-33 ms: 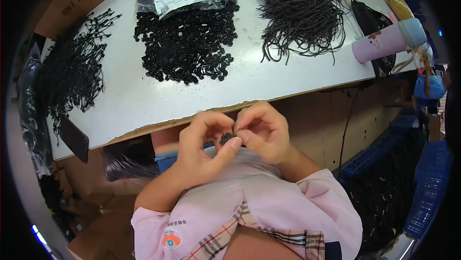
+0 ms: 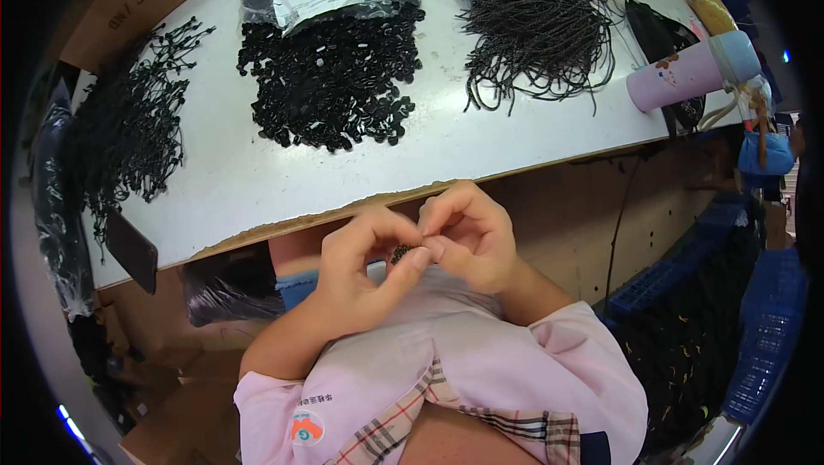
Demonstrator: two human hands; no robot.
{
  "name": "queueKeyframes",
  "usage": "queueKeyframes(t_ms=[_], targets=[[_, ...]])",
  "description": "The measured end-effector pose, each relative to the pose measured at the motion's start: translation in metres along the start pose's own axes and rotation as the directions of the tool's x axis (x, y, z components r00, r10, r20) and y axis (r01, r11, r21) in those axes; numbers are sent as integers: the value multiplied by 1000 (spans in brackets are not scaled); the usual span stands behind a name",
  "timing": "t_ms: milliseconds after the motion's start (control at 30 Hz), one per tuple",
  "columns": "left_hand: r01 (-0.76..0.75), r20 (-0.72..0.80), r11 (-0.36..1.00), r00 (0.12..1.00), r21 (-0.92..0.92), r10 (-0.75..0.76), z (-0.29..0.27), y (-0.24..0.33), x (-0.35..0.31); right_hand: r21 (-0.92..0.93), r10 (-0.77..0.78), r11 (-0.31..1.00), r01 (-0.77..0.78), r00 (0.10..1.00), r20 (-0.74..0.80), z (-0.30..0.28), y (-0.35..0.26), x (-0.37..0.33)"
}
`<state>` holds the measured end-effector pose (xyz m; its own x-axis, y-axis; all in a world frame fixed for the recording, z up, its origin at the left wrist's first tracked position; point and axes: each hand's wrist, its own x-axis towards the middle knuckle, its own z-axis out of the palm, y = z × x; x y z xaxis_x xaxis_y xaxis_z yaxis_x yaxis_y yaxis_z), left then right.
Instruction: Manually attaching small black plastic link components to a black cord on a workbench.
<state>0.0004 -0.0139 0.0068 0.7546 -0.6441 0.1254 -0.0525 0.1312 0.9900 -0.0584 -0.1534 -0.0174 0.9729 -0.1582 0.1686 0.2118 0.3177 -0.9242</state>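
My left hand (image 2: 365, 259) and my right hand (image 2: 472, 238) meet in front of my body, just below the table's near edge. In the bent fingers of my left hand sits a small dark, textured bunch of what looks like braided cord (image 2: 400, 252), mostly covered by the thumb and fingers. My right thumb and forefinger are pinched together against the left fingertips; whatever is between them is too small to make out. Beyond the hands, a pile of small shiny black plastic pieces (image 2: 330, 87) lies on the white table (image 2: 481, 152).
A heap of black cords (image 2: 536, 23) lies at the back right, and thin black cords with small ends (image 2: 129, 130) at the left. Near these is a phone (image 2: 131, 250). A pink bottle (image 2: 678, 75) lies at right. Blue crates (image 2: 764, 336) stand low on the right.
The dark bunch in my left hand has turned slightly and less of it shows. Both hands keep nearly the same place, fingertips still together.
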Motion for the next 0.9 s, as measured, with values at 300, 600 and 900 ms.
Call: queueKeyframes(t_ms=[300,600,900], targets=[[107,-64,974,990,-200,-122,-23,4,-10,95,162,978,-184,966,201,-11,0,31],[281,-204,11,667,960,716,-147,11,7,-990,-430,-127,-52,903,8,-56,-20,96],[110,-269,536,936,837,227,-83,-15,44,-977,-418,-205,58,898,141,-63,-22,70]])
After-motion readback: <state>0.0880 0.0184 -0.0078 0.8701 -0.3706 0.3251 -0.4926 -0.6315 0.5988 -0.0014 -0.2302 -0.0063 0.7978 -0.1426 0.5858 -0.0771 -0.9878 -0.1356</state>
